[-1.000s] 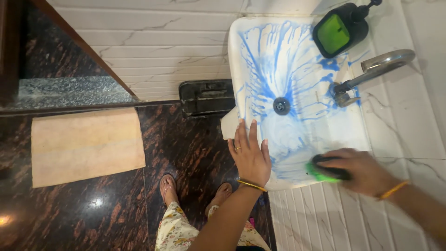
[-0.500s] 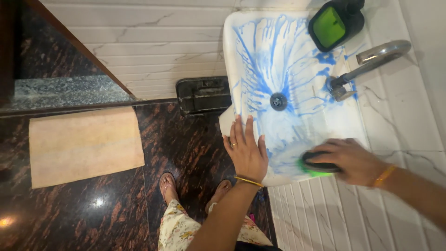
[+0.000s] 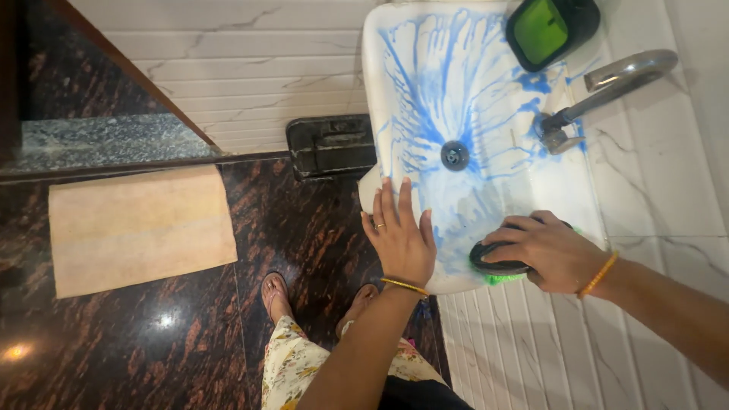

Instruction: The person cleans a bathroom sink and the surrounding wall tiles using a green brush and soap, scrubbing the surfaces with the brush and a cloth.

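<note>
Head view: right hand (image 3: pixel 558 254) clamped over black-handled scrub brush (image 3: pixel 497 262) (green bristles below), pressed on the white basin (image 3: pixel 486 91) near its front rim. Left hand (image 3: pixel 400 237) flat, fingers spread, on the rim just beside it. Blue cleaner streaks (image 3: pixel 425 114) run beyond both hands toward the drain (image 3: pixel 455 156).

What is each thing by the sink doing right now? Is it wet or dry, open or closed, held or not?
Sink: streaked with blue liquid, no standing water.
Drain: open, unplugged.
Tap: no water running.
Scrub brush: gripped by right hand, pressed on the sink's near edge.
Left hand: flat on the sink rim, holding nothing.
Green-and-black holder: resting at the sink's far corner.
Mat: flat on the floor.
</note>
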